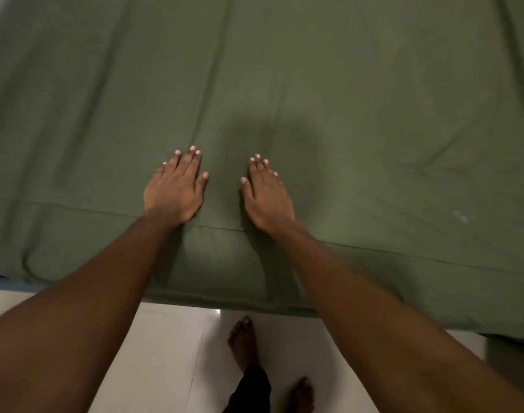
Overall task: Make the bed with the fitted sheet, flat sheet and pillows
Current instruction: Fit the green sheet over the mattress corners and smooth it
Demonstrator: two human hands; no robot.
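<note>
Head view: a green sheet [374, 114] is covering the bed. The left hand [175, 186] and right hand [266, 193] are resting flat on it, fingers straight, side by side near the bed's near edge. Creased sheet is spreading wide beyond them, and a bare foot [243, 341] is standing on the pale floor [171, 338].

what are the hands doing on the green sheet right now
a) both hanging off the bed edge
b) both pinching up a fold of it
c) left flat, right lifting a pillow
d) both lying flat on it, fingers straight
d: the left hand and the right hand both lie palm down, fingers straight, on the green sheet, side by side near the bed's edge.
</note>
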